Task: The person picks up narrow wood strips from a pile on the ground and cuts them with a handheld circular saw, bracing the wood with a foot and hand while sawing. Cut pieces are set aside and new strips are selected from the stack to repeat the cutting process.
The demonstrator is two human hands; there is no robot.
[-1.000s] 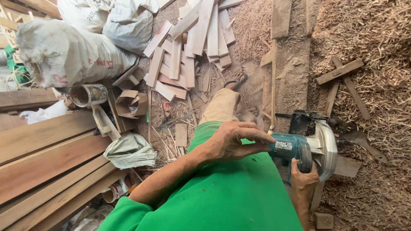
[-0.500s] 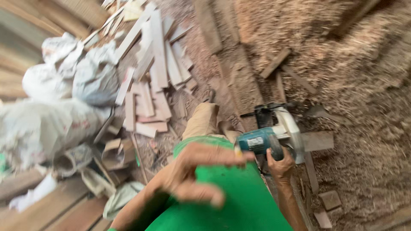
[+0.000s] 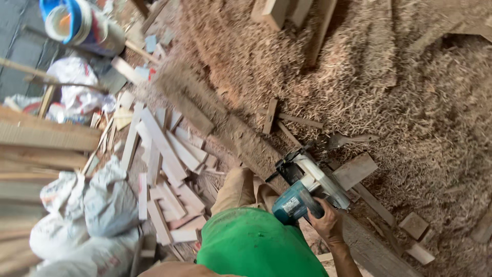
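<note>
Wood shavings point(image 3: 410, 92) blanket nearly the whole floor of this workshop, heaped thick and pale brown across the right and upper parts of the head view. Nearest the camera, a green shirt point(image 3: 256, 246) fills the bottom middle, with a tan trouser knee point(image 3: 236, 190) showing just beyond it. Right beside the shirt, the right hand point(image 3: 325, 223) is closed around the rear handle of a teal circular saw point(image 3: 302, 192). The saw sits on a long, dusty timber beam point(image 3: 246, 138) that runs diagonally from the upper left down toward the lower right, and its pale blade guard lies against a short flat offcut point(image 3: 356, 169). The left hand is hard to read: only a blurred strip of forearm shows at the bottom edge, so I cannot tell whether it is open or closed.

Left of the knee lies a loose pile of short cut boards point(image 3: 164, 164), overlapping each other. Further left, bulging white sacks point(image 3: 87, 210) lean against stacked long planks point(image 3: 41, 143). Small wooden blocks point(image 3: 412, 225) rest in the shavings at the lower right. Farther off, a metal hand tool point(image 3: 343, 139) lies just beyond the saw. At the far upper left, a blue and white bucket point(image 3: 77, 23) lies on its side.
</note>
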